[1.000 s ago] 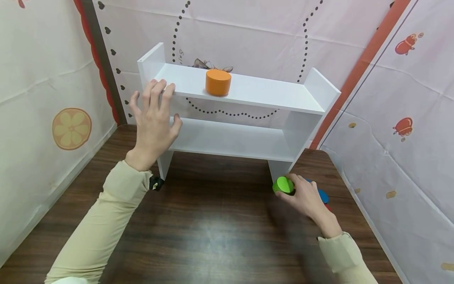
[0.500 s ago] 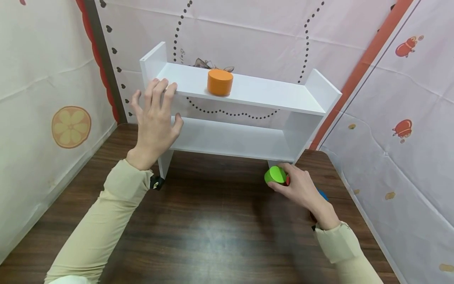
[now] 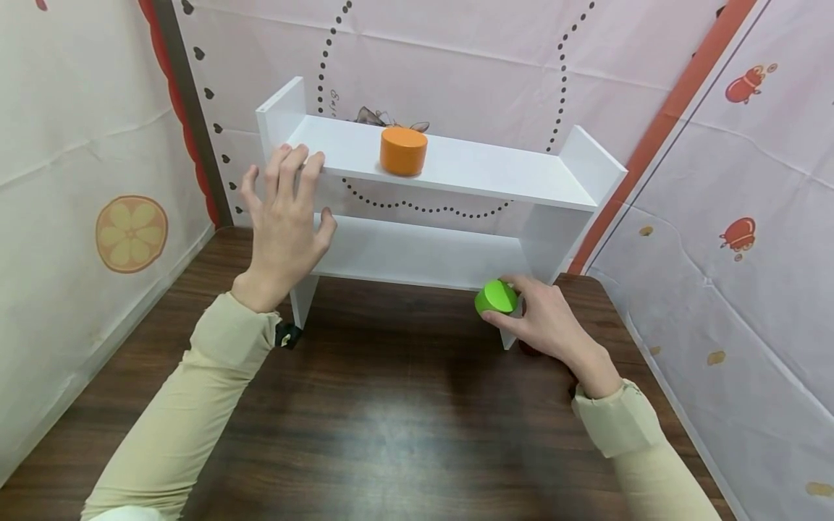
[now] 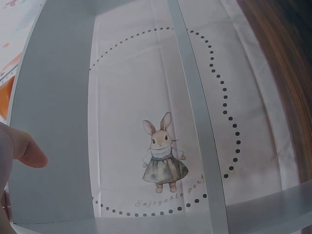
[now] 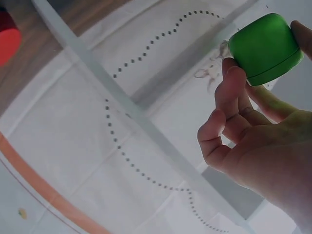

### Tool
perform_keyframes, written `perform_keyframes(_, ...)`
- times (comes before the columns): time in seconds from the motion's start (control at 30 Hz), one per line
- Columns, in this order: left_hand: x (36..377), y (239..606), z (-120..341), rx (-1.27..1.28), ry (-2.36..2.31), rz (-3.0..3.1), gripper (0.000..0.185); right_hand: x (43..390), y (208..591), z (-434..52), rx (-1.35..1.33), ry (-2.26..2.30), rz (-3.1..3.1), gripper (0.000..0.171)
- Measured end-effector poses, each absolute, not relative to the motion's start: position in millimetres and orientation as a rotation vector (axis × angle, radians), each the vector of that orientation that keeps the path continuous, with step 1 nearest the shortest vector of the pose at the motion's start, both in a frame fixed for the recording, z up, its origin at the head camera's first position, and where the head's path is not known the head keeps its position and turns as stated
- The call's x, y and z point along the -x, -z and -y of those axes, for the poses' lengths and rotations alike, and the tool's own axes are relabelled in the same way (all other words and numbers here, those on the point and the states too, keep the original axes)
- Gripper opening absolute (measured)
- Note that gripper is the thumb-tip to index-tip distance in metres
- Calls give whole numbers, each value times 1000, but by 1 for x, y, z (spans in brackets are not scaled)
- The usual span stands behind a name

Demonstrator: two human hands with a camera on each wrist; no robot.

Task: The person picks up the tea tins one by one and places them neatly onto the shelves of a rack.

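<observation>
Evidently, the green tub needs a resting place

Nearest, at six o'clock, spreads the brown table. At four o'clock in the head view, the right hand pinches the green tub between thumb and fingers, tilted, by the right leg of the white rack; whether it touches the lower shelf is unclear. A red object sits at ten o'clock in the right wrist view, partly cut off.

The step in hand looks like a transfer to the rack. The next move probably calls for bringing the tub over a shelf's front edge, levelling its base, then letting go.

Toward ten o'clock, the left hand is spread, fingers lightly bent at the upper shelf, holding no tub; perhaps it steadies the rack. At twelve o'clock the orange tub stands upright on that shelf, before hanging cloth.
</observation>
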State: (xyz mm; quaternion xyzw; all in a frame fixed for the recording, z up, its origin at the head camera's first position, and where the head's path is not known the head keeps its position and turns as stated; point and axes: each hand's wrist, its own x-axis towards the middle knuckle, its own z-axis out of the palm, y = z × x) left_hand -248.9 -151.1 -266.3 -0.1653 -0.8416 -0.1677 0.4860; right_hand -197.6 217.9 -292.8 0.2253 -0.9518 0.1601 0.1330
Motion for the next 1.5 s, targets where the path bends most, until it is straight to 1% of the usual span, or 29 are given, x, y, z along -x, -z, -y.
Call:
perform_keyframes(0.27,248,266,152,398,399,2055,66,202,266,-204,-685,-489,2785,57)
perform_keyframes(0.67,250,267,153,405,402,2047,65,203,228,-191,-647,-492,2811,63)
perform_keyframes(0.87,250,265,152,410,407,2044,65,202,210,-184,-663,-504,2767,60)
perform_keyframes(1.07,249,265,152,409,409,2048,65,201,192,-177,-694,-518,2730,54)
perform_keyframes(1.5,248,266,152,406,415,2046,66,207,152,-164,-707,-525,2628,50)
